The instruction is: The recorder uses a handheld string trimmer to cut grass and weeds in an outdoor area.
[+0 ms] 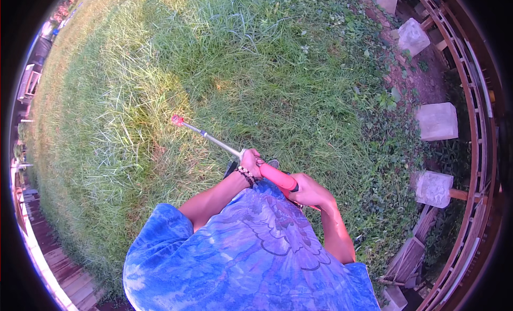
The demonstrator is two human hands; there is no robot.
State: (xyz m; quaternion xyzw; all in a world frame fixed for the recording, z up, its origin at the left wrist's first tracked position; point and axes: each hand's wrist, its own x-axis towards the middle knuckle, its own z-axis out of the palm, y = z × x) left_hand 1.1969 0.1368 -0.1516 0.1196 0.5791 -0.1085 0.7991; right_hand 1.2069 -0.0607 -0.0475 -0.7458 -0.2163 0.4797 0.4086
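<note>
A string trimmer with a red body (278, 177) slants across the front of me at waist height. My left hand (251, 162), with beaded bracelets at the wrist, is closed around it where the silver shaft (223, 144) meets the body. At the rear end, my right hand (309, 190) grips the handle, most of which its fingers hide. Out to the far left of the shaft, the red trimmer head (177, 120) is over the grass (256, 98). Its cutting line cannot be made out. Part of a shoe (273, 163) shows beneath the tool.
Several pale concrete blocks (437, 121) stand along the right, beside a wooden structure (477, 150). Stacked boards (411, 255) lie at the lower right. Leafy ground vines (384, 142) border the blocks. Wooden planking (72, 275) runs along the lower left. Taller grass (132, 122) grows left of the head.
</note>
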